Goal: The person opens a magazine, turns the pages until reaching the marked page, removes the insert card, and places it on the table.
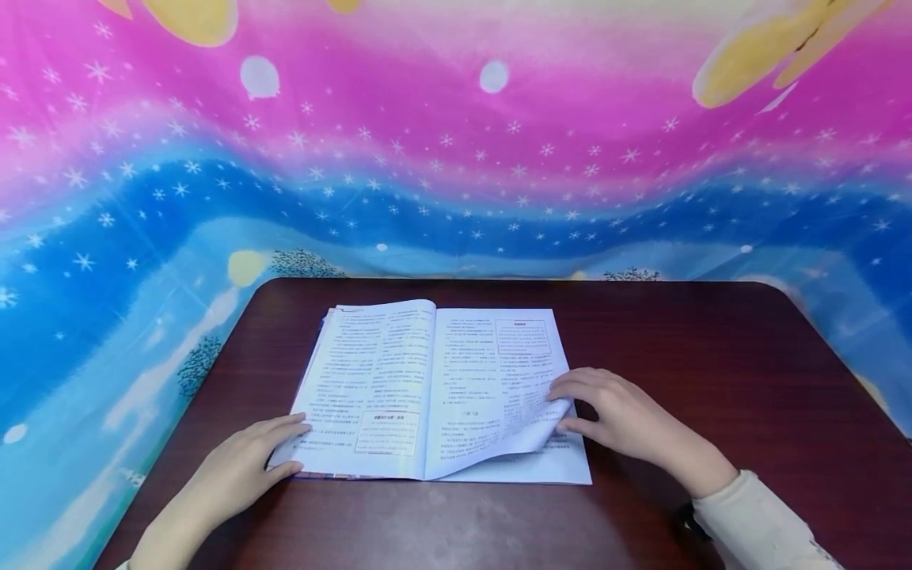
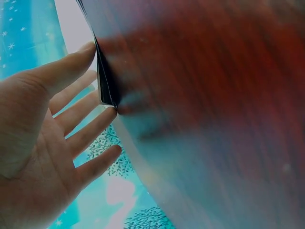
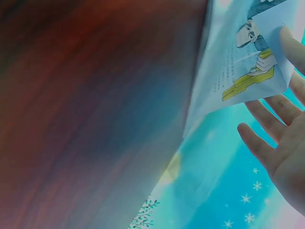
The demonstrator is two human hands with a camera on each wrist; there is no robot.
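A pink-and-blue snowflake-patterned cloth (image 1: 456, 170) hangs at twelve o'clock behind a dark reddish-brown wooden table (image 1: 684, 340). Near the table's centre lies an open, white-paged printed booklet (image 1: 370, 364). At the booklet's three o'clock, a curled white page (image 1: 499, 427) is pinched by a bare right hand (image 1: 620, 412); at eight, a bare left hand (image 1: 238, 463) touches the booklet with straight, parted fingers (image 2: 94, 130).

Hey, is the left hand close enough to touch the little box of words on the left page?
Looks like yes: the left hand is at the outer edge of the left page, and nothing lies between it and the box of words.
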